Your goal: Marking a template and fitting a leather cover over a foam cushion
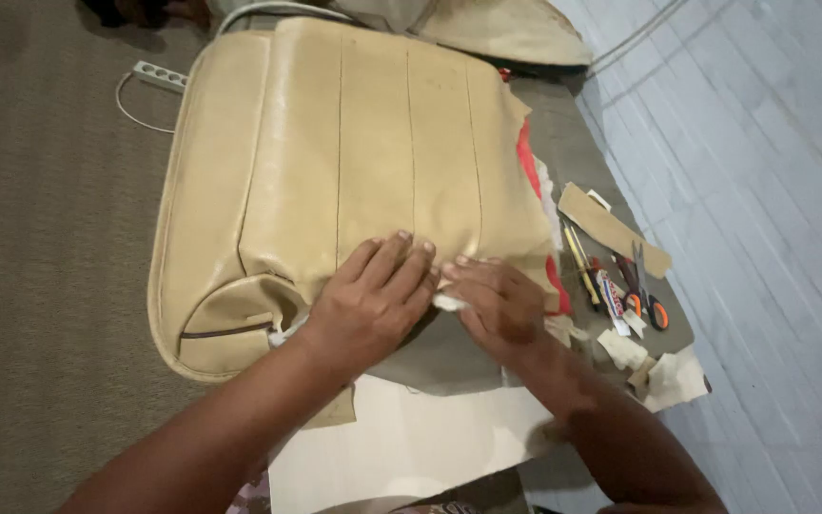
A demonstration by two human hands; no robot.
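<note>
Left hand point(370, 303) flat, fingers spread, pressing the tan seat cushion point(335, 171) near its front edge. Right hand point(495, 306) loosely curled, pinching a white scrap point(449, 303). Cushion lies on the carpet point(40, 286); scissors point(644, 290) nearby.

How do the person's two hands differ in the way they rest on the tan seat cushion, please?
The left hand lies flat with fingers spread on the tan seat cushion; the right hand is curled, pinching a small white scrap. The left hand sits nearer the cushion's middle, the right hand nearer its red-edged side. Both are bare and press at the cushion's near edge.
</note>
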